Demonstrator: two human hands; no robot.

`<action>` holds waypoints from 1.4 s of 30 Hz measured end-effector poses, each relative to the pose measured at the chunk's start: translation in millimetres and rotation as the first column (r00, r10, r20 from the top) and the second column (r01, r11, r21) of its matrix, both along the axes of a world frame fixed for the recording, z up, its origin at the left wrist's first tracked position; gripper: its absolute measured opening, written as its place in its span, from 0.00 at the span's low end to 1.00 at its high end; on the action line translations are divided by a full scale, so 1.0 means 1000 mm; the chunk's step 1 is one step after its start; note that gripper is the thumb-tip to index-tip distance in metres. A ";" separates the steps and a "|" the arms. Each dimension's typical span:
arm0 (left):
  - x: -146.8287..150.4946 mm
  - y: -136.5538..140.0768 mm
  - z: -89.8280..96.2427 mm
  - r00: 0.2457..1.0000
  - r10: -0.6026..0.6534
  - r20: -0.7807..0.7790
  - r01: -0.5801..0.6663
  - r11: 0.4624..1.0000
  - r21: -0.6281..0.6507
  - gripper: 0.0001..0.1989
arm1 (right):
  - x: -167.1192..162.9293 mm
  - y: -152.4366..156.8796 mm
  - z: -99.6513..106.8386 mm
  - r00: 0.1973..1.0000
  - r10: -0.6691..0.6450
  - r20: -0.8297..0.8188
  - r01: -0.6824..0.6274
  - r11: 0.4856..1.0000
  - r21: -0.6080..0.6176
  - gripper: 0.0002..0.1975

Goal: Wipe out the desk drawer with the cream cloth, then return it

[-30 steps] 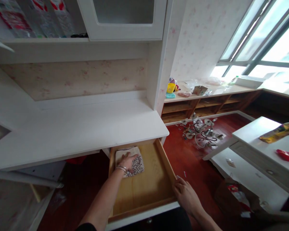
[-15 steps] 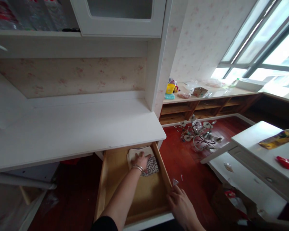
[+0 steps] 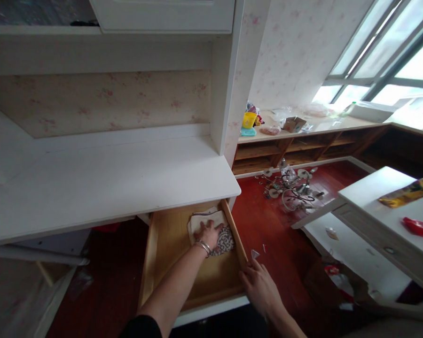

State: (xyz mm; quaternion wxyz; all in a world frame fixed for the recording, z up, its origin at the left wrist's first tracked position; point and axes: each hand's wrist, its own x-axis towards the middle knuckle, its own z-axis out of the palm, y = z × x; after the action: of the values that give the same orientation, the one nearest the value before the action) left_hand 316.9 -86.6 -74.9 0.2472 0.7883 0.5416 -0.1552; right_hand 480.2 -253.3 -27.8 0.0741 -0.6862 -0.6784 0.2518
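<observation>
Cloth [image 3: 226, 239] under wide-spread left hand [image 3: 208, 234], right hand [image 3: 261, 284] curled over drawer edge [image 3: 236, 232].

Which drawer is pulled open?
The desk drawer, with its wooden inside showing and the left hand on a cloth inside; the white table drawer front looks shut.

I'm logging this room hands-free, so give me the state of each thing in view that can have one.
Wooden drawer: pulled open
Patterned cloth: folded, lying in it
Left hand: fingers spread on the cloth
Right hand: at the open drawer's edge
Knobbed drawer: looks shut
Yellow tub: upright
Chandelier: down on the floor
</observation>
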 end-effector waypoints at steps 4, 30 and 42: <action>0.005 -0.043 0.008 0.994 -0.077 -0.079 0.080 0.996 0.036 0.59 | 0.000 0.000 0.001 0.998 0.047 0.030 -0.047 0.998 0.028 0.20; -0.130 -0.115 0.009 0.990 -0.014 -0.138 0.003 0.997 -0.078 0.52 | -0.001 0.000 0.002 0.996 0.085 0.009 -0.085 0.996 0.006 0.22; -0.163 -0.059 0.005 0.994 -0.074 -0.078 0.069 0.995 -0.067 0.55 | -0.003 -0.001 -0.001 1.000 0.018 -0.017 -0.018 1.000 -0.002 0.21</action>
State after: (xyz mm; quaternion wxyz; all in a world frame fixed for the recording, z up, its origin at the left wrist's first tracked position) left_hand 153.9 -145.2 -69.4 0.2445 0.7920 0.5173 -0.2130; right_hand 477.7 -254.7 -29.2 0.0770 -0.6780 -0.6835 0.2592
